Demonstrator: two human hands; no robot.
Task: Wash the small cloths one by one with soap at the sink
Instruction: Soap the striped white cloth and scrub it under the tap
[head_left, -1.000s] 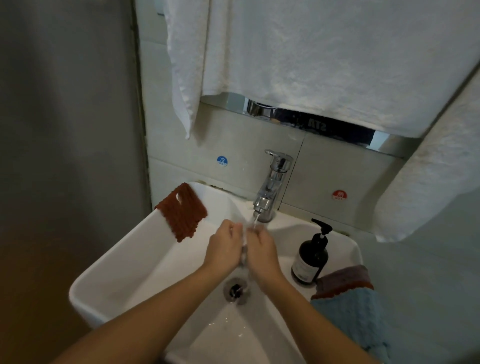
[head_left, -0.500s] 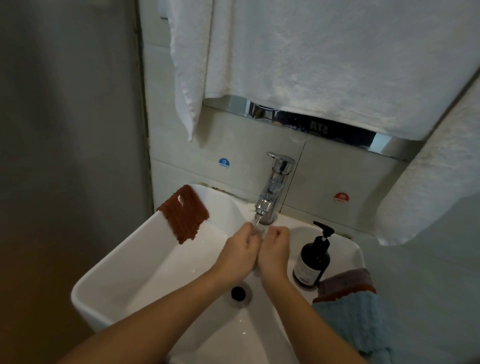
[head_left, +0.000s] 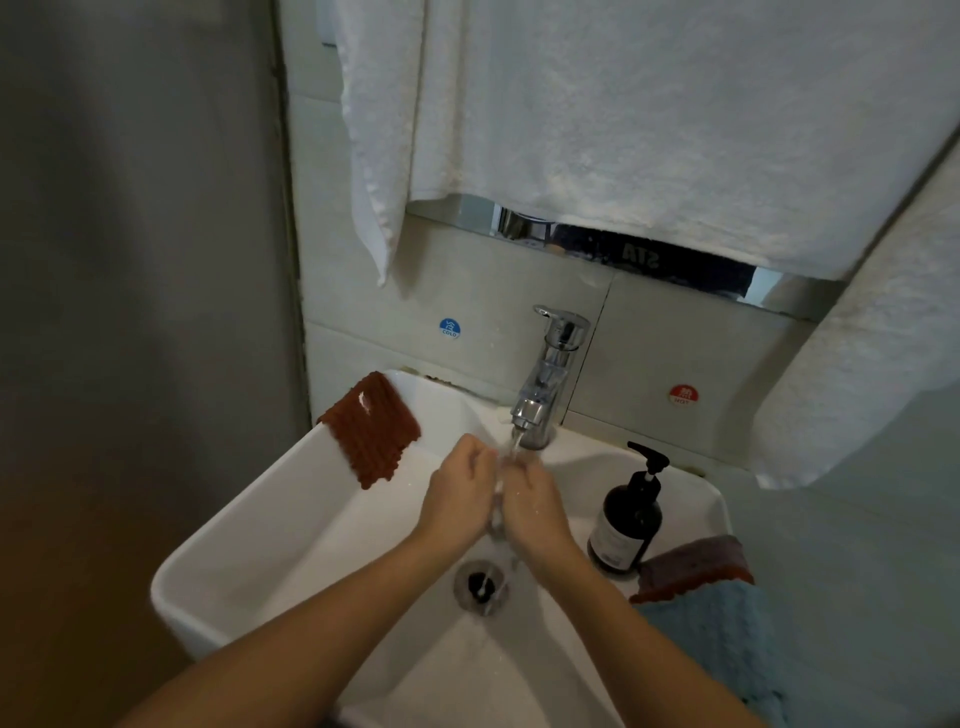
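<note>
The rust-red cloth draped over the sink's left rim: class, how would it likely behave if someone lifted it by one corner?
The rust-red cloth bends over the sink rim, so it is probably floppy and would hang limp. Its ribbed, fluffy texture suggests easy grip, not slipperiness. It seems light, though heavier if wet; wetness cannot be told.

Head view, down over sink (head_left: 234, 525)

Under the running faucet (head_left: 545, 395) the left hand (head_left: 457, 499) and right hand (head_left: 535, 506) squeeze a small pale cloth (head_left: 497, 512) between them. Left of the faucet, a rust cloth (head_left: 371, 428) hangs on the sink (head_left: 249, 540) rim. Right of the faucet stands a dark soap bottle (head_left: 626, 519), with folded cloths (head_left: 701, 597) beside it.
</note>
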